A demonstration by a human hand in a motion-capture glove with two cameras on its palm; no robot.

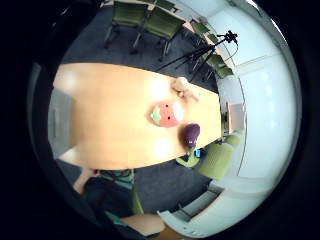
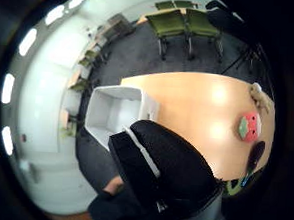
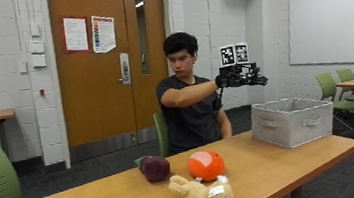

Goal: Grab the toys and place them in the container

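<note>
You're seated at the wooden table (image 3: 284, 159) with your gloved right hand (image 3: 240, 77) raised high at shoulder level, well above the tabletop and over the stretch between the toys and the grey fabric container (image 3: 291, 121). Whether the fingers are curled or straight I can't tell — the outside view shows only a dark shape, and in the thumb-side palm view the black glove fills the foreground without showing the fingertips. Nothing shows in the hand.

All three toys sit on the table, well apart from the container. The dark purple plush (image 3: 154, 167) is nearest you, the round orange-red plush (image 3: 206, 165) lies just beside it, and the tan stuffed animal (image 3: 201, 196) lies at the table's near edge, in front of the other two. From the little-finger-side palm view the red one shows a green patch and small dark dots (image 1: 166, 113), with the tan toy (image 1: 185, 89) and the purple toy (image 1: 190, 134) on either side of it.

The container stands at the table's end by your right hand, handles on its sides, its pale inside visible from above (image 2: 114, 110).

Writing — two sheets of paper (image 3: 90, 34) hang on the wooden door (image 3: 109, 61) behind you, but their text is too small to read. A small tag shows on the tan toy, also unreadable. A whiteboard (image 3: 332, 21) covers the side wall, green chairs (image 3: 331, 89) stand beside another table, and a tripod (image 1: 207, 50) stands on the carpet beyond the table.
</note>
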